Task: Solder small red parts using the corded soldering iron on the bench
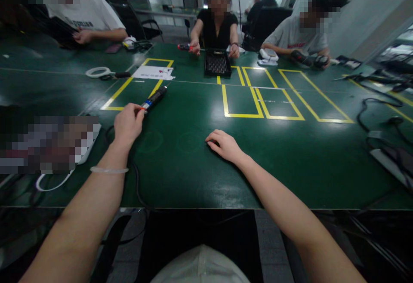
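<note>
My left hand (129, 121) is closed around the rear end of a black, pen-shaped electric screwdriver (155, 99) with a blue and silver band. Its thin tip points away from me, toward the far side of the table. A dark cord runs by my left wrist. My right hand (224, 146) rests on the green table (193, 175), fingers curled and pressed together. A small dark spot shows at its fingertips; what it is, if anything, is hidden.
Yellow tape rectangles (243, 115) mark the table. A white paper (154, 72) and a coiled white cable (97, 72) lie beyond my left hand. Across from me, a person handles a black tray (218, 63) and a red-handled tool (185, 47). Cables (363, 111) lie at right.
</note>
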A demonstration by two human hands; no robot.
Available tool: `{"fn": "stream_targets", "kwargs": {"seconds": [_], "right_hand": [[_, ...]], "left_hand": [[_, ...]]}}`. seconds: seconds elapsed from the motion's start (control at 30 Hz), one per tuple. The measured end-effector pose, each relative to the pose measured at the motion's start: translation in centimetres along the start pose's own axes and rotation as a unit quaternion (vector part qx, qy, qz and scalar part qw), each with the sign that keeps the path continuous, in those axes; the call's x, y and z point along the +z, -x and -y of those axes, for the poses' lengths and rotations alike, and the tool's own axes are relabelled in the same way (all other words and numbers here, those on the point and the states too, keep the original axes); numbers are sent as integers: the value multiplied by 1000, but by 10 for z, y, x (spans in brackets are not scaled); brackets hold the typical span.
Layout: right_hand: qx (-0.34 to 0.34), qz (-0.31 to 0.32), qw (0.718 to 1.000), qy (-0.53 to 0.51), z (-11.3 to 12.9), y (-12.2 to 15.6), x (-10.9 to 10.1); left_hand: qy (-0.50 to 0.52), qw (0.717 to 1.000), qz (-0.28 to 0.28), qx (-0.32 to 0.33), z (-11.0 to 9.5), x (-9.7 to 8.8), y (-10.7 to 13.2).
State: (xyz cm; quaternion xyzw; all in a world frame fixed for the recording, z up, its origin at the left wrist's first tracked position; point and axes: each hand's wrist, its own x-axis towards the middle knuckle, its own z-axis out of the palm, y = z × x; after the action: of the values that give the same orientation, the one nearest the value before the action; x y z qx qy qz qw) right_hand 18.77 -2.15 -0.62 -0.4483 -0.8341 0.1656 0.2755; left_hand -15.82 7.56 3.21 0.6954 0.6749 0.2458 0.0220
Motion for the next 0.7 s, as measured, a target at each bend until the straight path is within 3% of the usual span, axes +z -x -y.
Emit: {"fn": "stream_targets", "kwargs": {"seconds": [0.1, 0.17, 0.33, 0.47, 0.57, 0.7], "right_hand": [[1, -4, 1000, -10, -1, 0, 1], [1, -8, 1000, -28, -1, -1, 2], [9, -22, 991, -129, 5, -2, 6], [28, 2, 967, -253, 15, -3, 10], [22, 24, 956, -291, 21, -3, 11], [34, 44, 945, -322, 25, -3, 12]], "left_hand": [[243, 963, 112, 26, -16, 14, 4], [330, 926, 177, 47, -33, 19, 11], [398, 855, 318, 99, -79, 13, 39], [420, 798, 415, 123, -99, 11, 55], [416, 781, 444, 139, -105, 13, 61], [407, 787, 439, 150, -107, 15, 63]]}}
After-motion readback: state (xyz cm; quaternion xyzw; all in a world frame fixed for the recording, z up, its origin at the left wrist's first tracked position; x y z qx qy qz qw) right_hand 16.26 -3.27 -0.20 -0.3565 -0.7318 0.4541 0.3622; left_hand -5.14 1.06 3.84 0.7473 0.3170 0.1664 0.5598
